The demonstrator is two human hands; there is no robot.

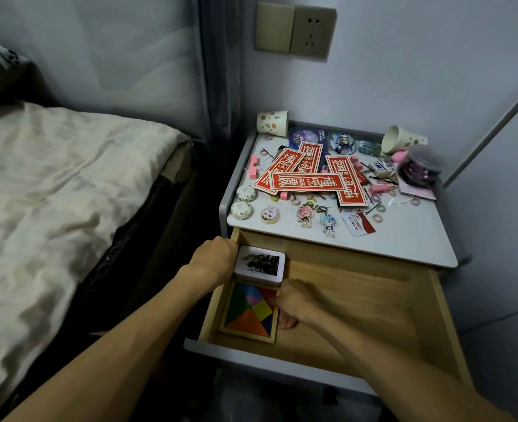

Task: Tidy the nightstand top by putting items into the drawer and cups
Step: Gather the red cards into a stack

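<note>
Both hands are down inside the open drawer (443,315). The left hand (213,258) sits in the drawer's back-left corner, knuckles up, pressed against the left side of a white box (259,264). Its fingers are hidden, so it cannot be told whether they hold the box or only rest against it. The right hand (294,300) is a little nearer the drawer's front, fingers curled at the right edge of a coloured puzzle (250,312), which it seems to grip. The puzzle lies flat against the drawer's left wall, just in front of the box. The rest of the drawer floor, to the right, is bare wood.

What remains to be tidied lies beyond the drawer's back edge, on the nightstand top (410,242). Nearest that edge are the keychains (305,215), then the red strips (306,181), heaped crosswise. The frontmost strip's long axis runs parallel to the drawer's back edge. One cup (272,122) stands far behind the drawer's left side, and the other cup (402,139) lies tipped over, far behind its right side.

The next reach probably goes straight forward and up from the drawer. The left hand is closer to the back edge, but the right hand is better lined up with the keychains and strips.
</note>
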